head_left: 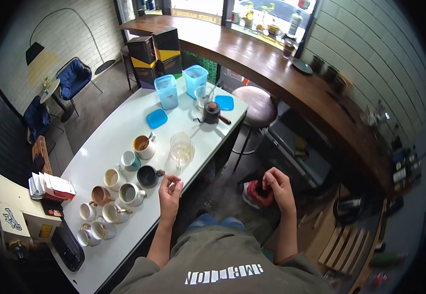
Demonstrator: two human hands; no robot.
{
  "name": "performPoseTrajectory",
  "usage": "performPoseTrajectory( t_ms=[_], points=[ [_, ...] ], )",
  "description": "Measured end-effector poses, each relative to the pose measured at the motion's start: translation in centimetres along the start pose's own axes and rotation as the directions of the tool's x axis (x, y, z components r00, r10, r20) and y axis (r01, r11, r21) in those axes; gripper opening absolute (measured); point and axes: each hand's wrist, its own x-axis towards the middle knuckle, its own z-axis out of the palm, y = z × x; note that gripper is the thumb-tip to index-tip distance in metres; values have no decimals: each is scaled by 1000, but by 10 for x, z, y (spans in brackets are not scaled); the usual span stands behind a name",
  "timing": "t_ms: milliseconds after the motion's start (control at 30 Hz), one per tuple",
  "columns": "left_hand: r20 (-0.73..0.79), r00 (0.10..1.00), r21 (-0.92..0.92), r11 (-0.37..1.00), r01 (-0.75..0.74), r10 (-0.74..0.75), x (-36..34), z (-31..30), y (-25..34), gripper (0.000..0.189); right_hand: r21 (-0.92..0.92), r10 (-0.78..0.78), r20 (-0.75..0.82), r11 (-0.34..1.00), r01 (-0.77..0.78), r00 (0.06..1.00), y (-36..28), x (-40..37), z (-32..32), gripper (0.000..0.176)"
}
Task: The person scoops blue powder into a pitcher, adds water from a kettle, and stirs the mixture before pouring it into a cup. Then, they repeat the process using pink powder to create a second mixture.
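Note:
My left hand is raised at the front edge of the white table, its fingers curled in with no object showing in them. Beside its fingertips is a dark mug; whether they touch its handle is hard to tell. My right hand hangs in the air over the floor on the right, fingers bent toward the thumb, and nothing shows in it. Behind my left hand stand a glass pitcher and a white mug with a brown inside, a spoon in it. A grey-white mug is to the left.
Several more mugs fill the table's left part. Farther back are blue containers, blue lids and a dark kettle. A tablet lies at the near left. A stool stands by the wooden counter.

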Motion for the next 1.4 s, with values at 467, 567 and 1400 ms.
performPoseTrajectory(
  t_ms=[467, 567, 1400],
  points=[
    [-309, 947, 580, 806, 117, 86, 114, 30, -11, 33, -84, -5, 265, 996, 28, 964, 58, 388, 16, 63],
    [-365, 897, 786, 598, 154, 249, 136, 55, -17, 66, -118, 18, 278, 993, 16, 961, 58, 430, 28, 65],
    [-421, 901, 841, 416, 346, 101, 219, 63, -55, 110, -333, -695, 310, 560, 759, 649, -38, 512, 72, 10]
  ],
)
